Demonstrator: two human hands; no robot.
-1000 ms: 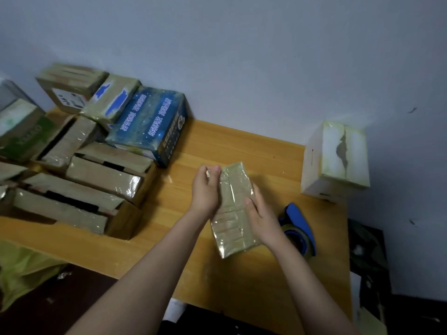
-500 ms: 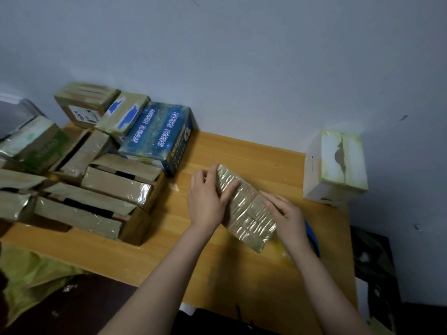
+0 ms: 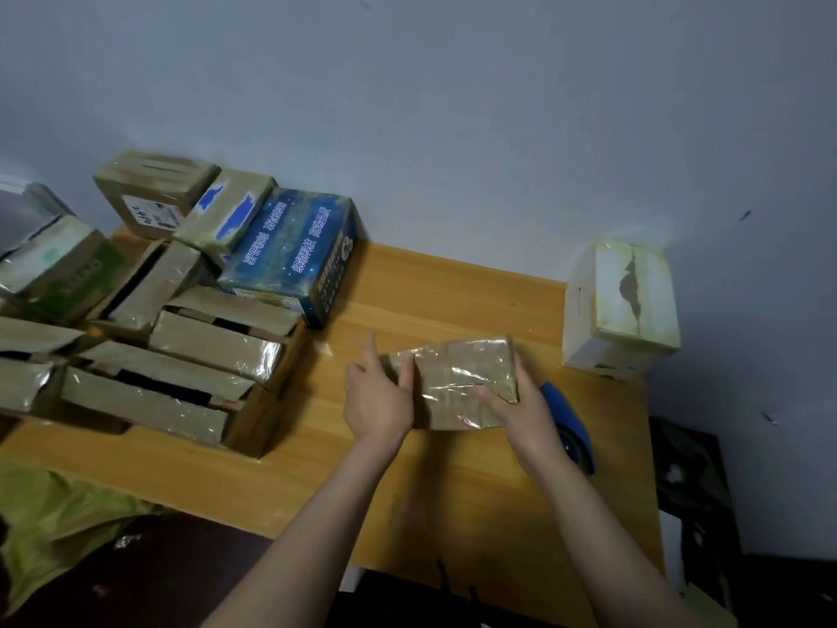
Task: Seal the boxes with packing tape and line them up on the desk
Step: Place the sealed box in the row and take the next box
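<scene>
Near the desk's [image 3: 453,287] right edge, the taped box [image 3: 462,378] is gripped by the right hand [image 3: 521,412] and braced by the straight-fingered left hand [image 3: 378,401], seemingly for squaring.

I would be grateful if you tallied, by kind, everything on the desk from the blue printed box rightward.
Boxes: 3 (blue printed box, tape-wrapped box gripped by the right hand, white box)
Tape dispensers: 1 (blue tape dispenser, partly hidden behind that hand)
Total: 4
</scene>
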